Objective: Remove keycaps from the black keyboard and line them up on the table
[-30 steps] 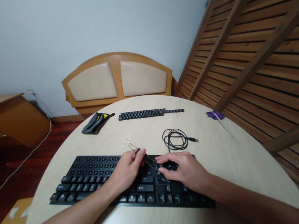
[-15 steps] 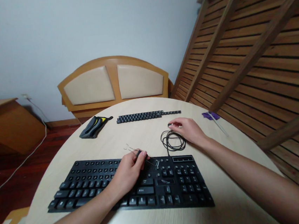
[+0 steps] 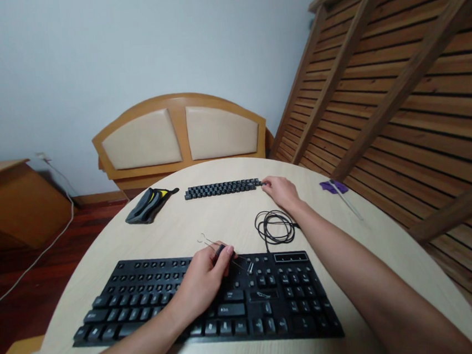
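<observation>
My left hand (image 3: 206,274) is closed around the dark handle of a wire keycap puller (image 3: 220,251), resting over the upper middle of a black keyboard (image 3: 271,334). The puller's wire loops stick out to both sides of the fist. On the keyboard, the upper left rows show bare switches, while the lower rows and number pad carry keycaps. My right hand (image 3: 282,192) reaches to the right end of the rows of loose keycaps (image 3: 222,189) at the far side of the table. Its fingertips pinch a small black keycap (image 3: 264,184), partly hidden.
A coiled black cable (image 3: 276,227) lies behind the keyboard, under my right forearm. A grey, black and yellow pouch (image 3: 149,206) sits at the left, and a purple cloth (image 3: 334,186) with a thin light-coloured tool (image 3: 349,201) at the right. Slatted wood (image 3: 399,100) leans beside the round table.
My right hand has moved away from me and slightly left, from above the cable to the end of the keycap rows, with the keycap in its fingers. The left hand stays over the keyboard.
</observation>
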A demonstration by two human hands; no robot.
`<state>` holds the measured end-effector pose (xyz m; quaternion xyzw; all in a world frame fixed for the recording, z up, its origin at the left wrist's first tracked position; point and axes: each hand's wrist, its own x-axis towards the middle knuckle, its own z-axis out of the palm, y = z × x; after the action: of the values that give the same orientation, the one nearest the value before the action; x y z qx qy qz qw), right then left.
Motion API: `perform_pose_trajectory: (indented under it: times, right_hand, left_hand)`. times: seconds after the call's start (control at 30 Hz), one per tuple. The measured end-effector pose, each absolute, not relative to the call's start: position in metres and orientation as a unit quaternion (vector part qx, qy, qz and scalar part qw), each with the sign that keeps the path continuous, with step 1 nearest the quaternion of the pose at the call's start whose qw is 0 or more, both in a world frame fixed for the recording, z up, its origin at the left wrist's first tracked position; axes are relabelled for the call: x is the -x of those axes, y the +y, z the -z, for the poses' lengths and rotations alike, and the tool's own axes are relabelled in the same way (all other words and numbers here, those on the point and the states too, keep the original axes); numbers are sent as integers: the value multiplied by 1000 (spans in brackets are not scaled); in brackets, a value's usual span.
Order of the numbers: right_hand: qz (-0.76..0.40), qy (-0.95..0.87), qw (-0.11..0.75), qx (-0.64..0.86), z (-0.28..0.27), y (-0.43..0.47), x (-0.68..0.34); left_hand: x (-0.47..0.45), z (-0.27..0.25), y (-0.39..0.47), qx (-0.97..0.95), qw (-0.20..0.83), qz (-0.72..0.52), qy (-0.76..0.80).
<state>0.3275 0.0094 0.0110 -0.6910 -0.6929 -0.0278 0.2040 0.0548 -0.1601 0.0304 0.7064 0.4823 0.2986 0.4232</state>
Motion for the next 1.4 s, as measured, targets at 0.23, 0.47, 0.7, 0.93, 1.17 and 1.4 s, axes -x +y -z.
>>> perform_pose_trajectory:
  times: [0.23, 0.47, 0.7, 0.93, 1.17, 1.4]
  right_hand:
    - [25, -698, 201, 687, 1, 15, -324]
    - [29, -706, 200, 679, 1, 17, -319]
    - [32, -709, 205, 674, 5, 19, -319]
    - [22, -706, 217, 674, 5, 19, -318]
    - [-3, -704, 256, 662, -15, 6, -320]
    - [-35, -731, 298, 612, -54, -43, -317]
  left_hand:
    - [-54, -28, -160, -707, 422, -294, 486]
    - [-55, -27, -160, -705, 423, -289, 490]
    - [-55, -28, -160, -703, 428, -289, 488]
    - [-55, -29, -160, -703, 430, -290, 486]
    - [-55, -29, -161, -711, 426, -295, 476]
    - [-54, -25, -160, -693, 448, -313, 470]
